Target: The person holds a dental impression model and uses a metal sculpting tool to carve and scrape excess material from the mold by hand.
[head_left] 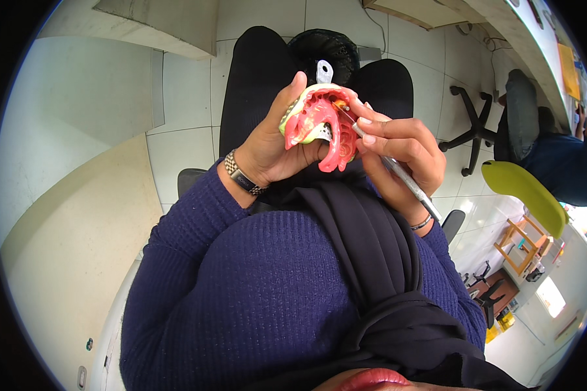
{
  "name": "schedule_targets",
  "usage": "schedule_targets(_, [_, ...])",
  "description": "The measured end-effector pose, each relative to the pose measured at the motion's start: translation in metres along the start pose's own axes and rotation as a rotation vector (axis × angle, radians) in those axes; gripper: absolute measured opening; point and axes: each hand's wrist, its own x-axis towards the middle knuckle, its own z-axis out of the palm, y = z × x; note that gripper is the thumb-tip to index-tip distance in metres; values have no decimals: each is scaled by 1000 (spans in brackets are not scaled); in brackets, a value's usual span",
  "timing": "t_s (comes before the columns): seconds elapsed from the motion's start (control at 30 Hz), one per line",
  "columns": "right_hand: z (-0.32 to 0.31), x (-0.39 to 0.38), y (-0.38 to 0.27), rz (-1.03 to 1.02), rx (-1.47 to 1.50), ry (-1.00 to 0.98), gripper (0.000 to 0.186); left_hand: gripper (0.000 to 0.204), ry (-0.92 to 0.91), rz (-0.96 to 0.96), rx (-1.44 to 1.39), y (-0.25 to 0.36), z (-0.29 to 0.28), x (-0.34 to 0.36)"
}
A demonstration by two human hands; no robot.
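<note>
My left hand (262, 151) is closed round a dental impression (312, 117), holding it up in front of my lap. The impression is glossy pink inside with a pale green rim, and a metal tray handle (324, 72) with a hole sticks out at its far end. In my right hand (404, 146) a slim silver hand tool (411, 186) is pinched like a pen. Its thin tip reaches into the far right part of the impression, beside a small orange-yellow spot. My right fingers hide part of the impression's right side.
A black-lined bin (323, 49) stands on the tiled floor beyond my knees. White cabinets (78, 189) are close on the left. To the right are a wheeled chair base (473, 127), a green chair back (528, 195), another person's dark sleeve (561, 163) and a wooden stool (520, 244).
</note>
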Motion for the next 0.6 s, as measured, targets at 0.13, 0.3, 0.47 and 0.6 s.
schedule_targets(0.13, [2, 0, 1, -41, 6, 5, 22, 68, 1, 9, 42, 0, -1, -1])
schedule_targets(0.3, [2, 1, -2, -56, -28, -23, 22, 68, 34, 14, 61, -1, 0, -3])
schedule_targets(0.47, [-1, 2, -4, -42, -40, -51, 21, 68, -44, 0, -2, -1, -5, -3])
schedule_targets(0.6, [-3, 2, -2, -34, -39, -52, 19, 69, -44, -1, 37, -1, -4, -1])
